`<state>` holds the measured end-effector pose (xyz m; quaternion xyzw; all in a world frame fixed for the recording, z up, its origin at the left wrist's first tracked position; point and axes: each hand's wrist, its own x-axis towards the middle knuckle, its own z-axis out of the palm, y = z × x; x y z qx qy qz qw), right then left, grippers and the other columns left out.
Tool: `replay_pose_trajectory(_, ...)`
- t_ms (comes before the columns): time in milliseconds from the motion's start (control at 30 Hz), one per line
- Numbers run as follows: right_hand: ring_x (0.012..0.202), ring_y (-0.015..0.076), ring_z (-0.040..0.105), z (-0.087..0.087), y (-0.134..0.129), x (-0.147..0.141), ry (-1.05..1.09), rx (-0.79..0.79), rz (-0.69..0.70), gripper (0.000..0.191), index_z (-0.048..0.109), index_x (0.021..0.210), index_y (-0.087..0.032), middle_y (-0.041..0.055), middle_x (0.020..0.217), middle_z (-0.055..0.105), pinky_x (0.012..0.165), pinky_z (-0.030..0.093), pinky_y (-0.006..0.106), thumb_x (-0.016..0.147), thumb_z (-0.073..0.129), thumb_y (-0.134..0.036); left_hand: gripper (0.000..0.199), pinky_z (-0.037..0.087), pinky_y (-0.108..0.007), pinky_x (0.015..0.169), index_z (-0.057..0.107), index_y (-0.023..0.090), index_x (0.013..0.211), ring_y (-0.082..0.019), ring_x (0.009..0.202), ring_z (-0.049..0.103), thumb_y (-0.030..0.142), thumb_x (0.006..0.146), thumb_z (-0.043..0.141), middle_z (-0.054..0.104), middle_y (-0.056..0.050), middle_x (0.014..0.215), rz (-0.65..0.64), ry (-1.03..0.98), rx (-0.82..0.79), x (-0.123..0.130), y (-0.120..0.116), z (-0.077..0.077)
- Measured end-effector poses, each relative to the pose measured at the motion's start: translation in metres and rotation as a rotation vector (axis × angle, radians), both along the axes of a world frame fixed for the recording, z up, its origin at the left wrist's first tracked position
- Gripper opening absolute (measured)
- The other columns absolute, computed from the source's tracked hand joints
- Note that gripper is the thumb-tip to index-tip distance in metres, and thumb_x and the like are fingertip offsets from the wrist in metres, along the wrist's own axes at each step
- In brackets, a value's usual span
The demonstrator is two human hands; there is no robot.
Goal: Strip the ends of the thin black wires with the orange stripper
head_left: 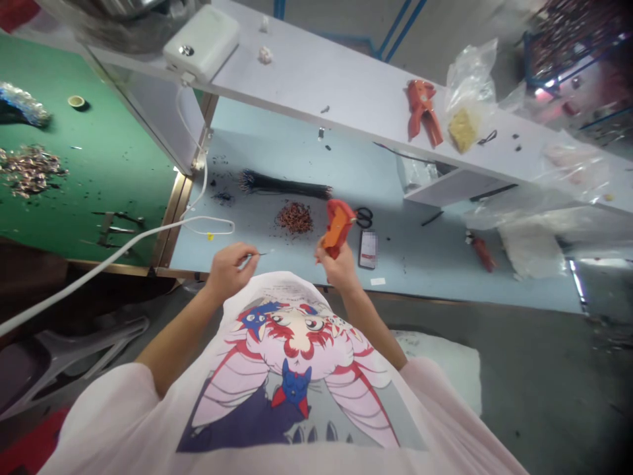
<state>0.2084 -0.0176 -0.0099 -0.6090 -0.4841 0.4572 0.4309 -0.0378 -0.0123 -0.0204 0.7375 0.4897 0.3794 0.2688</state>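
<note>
Lt-blue bench [405, 264]: blk wire bundle [287, 185], coppery pile [295, 219], blk scissors [364, 217] & phone [368, 249] laid out; wht shelf [346, 76]: red tool [422, 109] & wht box [202, 45] placed.

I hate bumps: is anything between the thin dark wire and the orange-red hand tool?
Nothing visible stands between the thin dark wire in the left grip and the orange-red hand tool; the coppery pile lies farther away.
</note>
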Motion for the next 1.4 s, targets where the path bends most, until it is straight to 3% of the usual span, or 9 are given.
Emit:
replay_pose_trajectory(167, 0.06, 0.0134, 0.049, -0.018, 0.029, 0.03, -0.138, 0.032, -0.045, 0.019, 0.047, 0.082, -0.021, -0.0021, 0.071, 0.053, 0.063, 0.043, 0.03, 0.07, 0.061, -0.025, 0.013, 0.035, -0.021, 0.05, 0.066, 0.017, 0.071, -0.008, 0.049, 0.044, 0.03, 0.073, 0.065, 0.056, 0.002, 0.055, 0.161, -0.276, -0.332, -0.02, 0.005, -0.007)
replay_pose_trajectory(333, 0.073, 0.0185, 0.052, -0.048, 0.061, 0.018, -0.446, 0.013, -0.066, 0.031, 0.049, 0.088, -0.019, 0.0008, 0.077, 0.056, 0.075, 0.042, 0.035, 0.066, 0.066, -0.032, 0.018, 0.025, -0.019, 0.041, 0.066, 0.017, 0.078, -0.005, 0.043, 0.035, 0.032, 0.07, 0.067, 0.046, 0.005, 0.049, 0.259, -0.688, -0.603, 0.016, 0.012, -0.007)
replay_pose_trajectory(467, 0.098, 0.0255, 0.05, -0.058, 0.055, 0.008, -0.505, 0.05, -0.034, 0.027, 0.053, 0.084, -0.017, 0.0097, 0.097, 0.055, 0.086, 0.042, 0.04, 0.063, 0.065, -0.029, 0.019, 0.022, -0.018, 0.04, 0.064, 0.016, 0.08, -0.004, 0.041, 0.032, 0.03, 0.068, 0.068, 0.043, 0.007, 0.049, 0.261, -0.878, -0.65, 0.035, 0.015, -0.003)
replay_pose_trajectory(600, 0.073, 0.0185, 0.056, -0.044, 0.027, 0.005, -0.114, -0.234, 0.164, 0.032, 0.056, 0.092, -0.017, 0.0038, 0.083, 0.059, 0.07, 0.048, 0.035, 0.066, 0.067, -0.031, 0.018, 0.027, -0.018, 0.042, 0.06, 0.017, 0.074, -0.004, 0.044, 0.036, 0.03, 0.067, 0.07, 0.046, 0.006, 0.053, 0.282, -0.89, -0.583, 0.038, 0.018, 0.0)
replay_pose_trajectory(667, 0.07, 0.0168, 0.059, -0.034, 0.013, 0.004, 0.163, -0.353, 0.227, 0.034, 0.056, 0.095, -0.016, 0.004, 0.084, 0.062, 0.066, 0.05, 0.033, 0.067, 0.069, -0.032, 0.018, 0.029, -0.018, 0.044, 0.06, 0.017, 0.074, -0.004, 0.046, 0.038, 0.03, 0.068, 0.071, 0.049, 0.006, 0.056, 0.295, -0.866, -0.541, 0.039, 0.019, 0.002)
replay_pose_trajectory(833, 0.074, 0.0173, 0.062, -0.014, -0.009, -0.002, 0.783, -0.495, 0.235, 0.037, 0.056, 0.098, -0.016, 0.0041, 0.085, 0.064, 0.074, 0.055, 0.04, 0.068, 0.072, -0.03, 0.012, 0.037, -0.018, 0.052, 0.064, 0.017, 0.073, -0.005, 0.054, 0.045, 0.027, 0.069, 0.07, 0.055, 0.003, 0.063, 0.304, -0.76, -0.396, 0.049, 0.02, 0.009)
replay_pose_trajectory(933, 0.073, 0.0165, 0.06, -0.004, -0.014, -0.006, 1.026, -0.536, 0.247, 0.031, 0.054, 0.097, -0.018, 0.0025, 0.083, 0.063, 0.073, 0.056, 0.042, 0.07, 0.066, -0.029, 0.014, 0.037, -0.019, 0.051, 0.064, 0.017, 0.074, -0.006, 0.054, 0.045, 0.03, 0.071, 0.068, 0.056, 0.003, 0.063, 0.265, -0.743, -0.418, 0.057, 0.019, 0.012)
replay_pose_trajectory(1200, 0.067, 0.0146, 0.055, 0.01, -0.022, -0.019, 1.226, -0.672, 0.377, 0.019, 0.047, 0.093, -0.019, 0.0017, 0.077, 0.057, 0.071, 0.055, 0.041, 0.077, 0.052, -0.029, 0.018, 0.037, -0.019, 0.049, 0.064, 0.018, 0.076, -0.005, 0.051, 0.045, 0.034, 0.07, 0.071, 0.059, 0.003, 0.065, 0.161, -0.818, -0.642, 0.075, 0.005, 0.009)
replay_pose_trajectory(1400, 0.067, 0.0146, 0.054, 0.005, -0.024, -0.018, 1.278, -0.662, 0.441, 0.027, 0.045, 0.093, -0.019, 0.0008, 0.077, 0.055, 0.074, 0.054, 0.045, 0.07, 0.056, -0.03, 0.022, 0.036, -0.02, 0.047, 0.063, 0.017, 0.073, -0.006, 0.052, 0.048, 0.035, 0.067, 0.074, 0.061, 0.001, 0.068, 0.119, -0.882, -0.745, 0.078, -0.001, 0.008)
